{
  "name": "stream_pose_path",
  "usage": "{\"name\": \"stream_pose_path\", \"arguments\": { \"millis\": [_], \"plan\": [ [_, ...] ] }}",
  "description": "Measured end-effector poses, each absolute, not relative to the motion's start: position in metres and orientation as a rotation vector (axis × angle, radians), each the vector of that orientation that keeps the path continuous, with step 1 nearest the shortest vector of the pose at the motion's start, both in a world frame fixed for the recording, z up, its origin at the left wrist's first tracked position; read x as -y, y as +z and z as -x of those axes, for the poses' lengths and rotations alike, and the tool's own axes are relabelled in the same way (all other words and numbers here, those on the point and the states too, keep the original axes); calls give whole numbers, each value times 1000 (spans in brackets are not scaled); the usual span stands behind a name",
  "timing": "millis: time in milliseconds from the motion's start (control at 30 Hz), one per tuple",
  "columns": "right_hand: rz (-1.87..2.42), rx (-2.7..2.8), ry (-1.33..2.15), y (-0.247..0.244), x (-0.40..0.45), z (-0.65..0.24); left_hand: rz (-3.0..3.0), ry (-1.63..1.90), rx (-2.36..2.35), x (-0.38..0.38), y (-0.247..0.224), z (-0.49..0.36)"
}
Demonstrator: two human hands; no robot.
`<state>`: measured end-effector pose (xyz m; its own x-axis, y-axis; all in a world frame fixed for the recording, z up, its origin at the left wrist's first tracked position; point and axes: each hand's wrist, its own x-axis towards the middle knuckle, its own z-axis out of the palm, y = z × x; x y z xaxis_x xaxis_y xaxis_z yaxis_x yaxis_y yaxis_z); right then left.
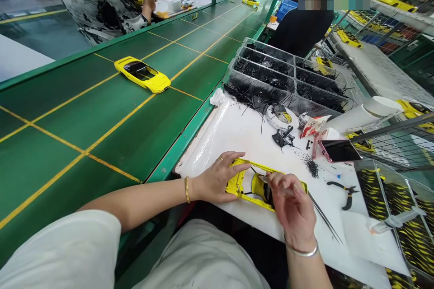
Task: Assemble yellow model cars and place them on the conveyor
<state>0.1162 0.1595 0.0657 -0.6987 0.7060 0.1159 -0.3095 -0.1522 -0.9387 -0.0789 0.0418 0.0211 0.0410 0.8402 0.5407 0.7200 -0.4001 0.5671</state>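
A yellow toy car body (237, 184) lies on the white work table, its open underside or inside facing up. My left hand (220, 178) grips its left end, fingers on the far edge and thumb on the near edge. Over its right part, my right hand (293, 201) is closed in a pinch; a thin pointed tip shows at the fingers, but I cannot make out the thing held. Black parts (267, 194) show inside the body, partly hidden by my right hand. Metal tweezers (325, 216) stick out to the right of that hand.
Left of the table runs a green conveyor belt (111, 131) with a yellow car (142, 74) on it. Clear trays (294, 79) of black parts stand behind. Nippers (347, 192), a phone (340, 150), tape (281, 116) and a syringe (398, 220) lie about. Co-workers sit further off.
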Motion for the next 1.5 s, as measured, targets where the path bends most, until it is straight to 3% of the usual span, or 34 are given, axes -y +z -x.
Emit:
{"name": "stream_pose_path", "arguments": {
  "millis": [600,1200,1300,1500],
  "plan": [
    [566,1373,2038,74,-141,-128,-2246,1229,-1623,-40,19,79],
    [581,1395,1938,74,-140,-123,-2190,1195,-1634,-42,22,79],
    [515,1406,1743,88,-141,-139,-2074,1156,-1687,-43,24,82],
    [568,1420,721,141,-183,-245,-1850,1152,-1655,-43,28,84]
  ]
}}
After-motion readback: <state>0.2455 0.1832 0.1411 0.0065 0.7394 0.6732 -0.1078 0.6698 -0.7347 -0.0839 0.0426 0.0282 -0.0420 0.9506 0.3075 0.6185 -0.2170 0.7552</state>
